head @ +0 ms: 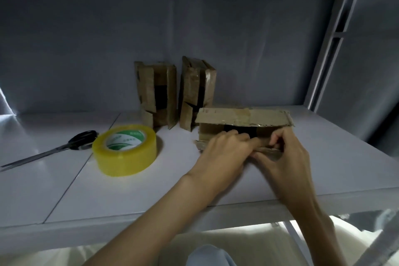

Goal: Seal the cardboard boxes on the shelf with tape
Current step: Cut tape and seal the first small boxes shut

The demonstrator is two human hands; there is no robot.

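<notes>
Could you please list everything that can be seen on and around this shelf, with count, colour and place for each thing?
cardboard boxes: 3, brown; two stand upright at the back, one lies on its side in front right with its flaps open
tape roll: 1, yellow with a green and white core; lies flat on the shelf, left of the lying box
scissors: 1, black handles, metal blades; lie on the shelf, left of the tape roll
shelf: 1, pale grey; carries all the things, with another shelf board above
hands: 2; left hand and right hand both at the lower flap of the lying box, fingers curled on it
</notes>
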